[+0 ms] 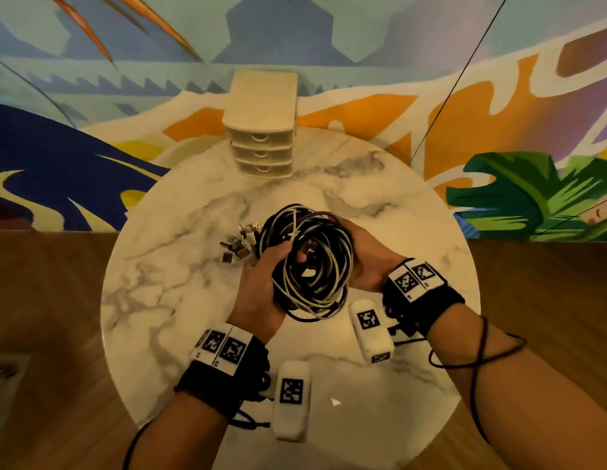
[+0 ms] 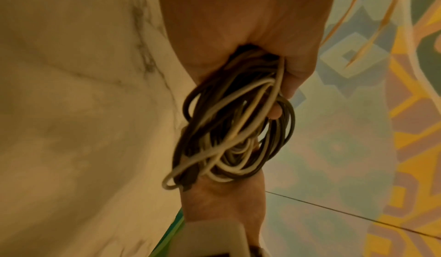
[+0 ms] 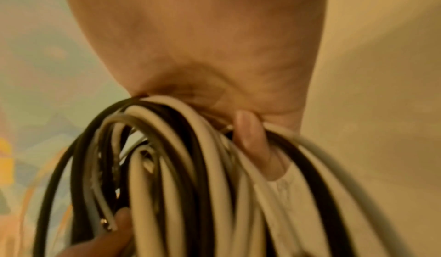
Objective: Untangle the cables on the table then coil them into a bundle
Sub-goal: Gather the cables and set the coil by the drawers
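Note:
A coil of black and white cables (image 1: 312, 262) hangs just above the round marble table (image 1: 180, 266), held between both hands. My left hand (image 1: 261, 283) grips the coil's left side, thumb over the strands. My right hand (image 1: 366, 259) grips its right side. Several metal plug ends (image 1: 241, 242) stick out to the left of the coil. In the left wrist view the looped cables (image 2: 229, 129) run out of my curled left hand (image 2: 250, 44). The right wrist view has the strands (image 3: 190, 167) close up with a fingertip (image 3: 250, 134) hooked round them.
A small beige three-drawer box (image 1: 261, 130) stands at the table's far edge. Behind it a painted wall rises, with wood floor on both sides. A thin black cord (image 1: 464, 72) crosses the wall at right. A scrap of white (image 1: 335, 401) lies near the front edge.

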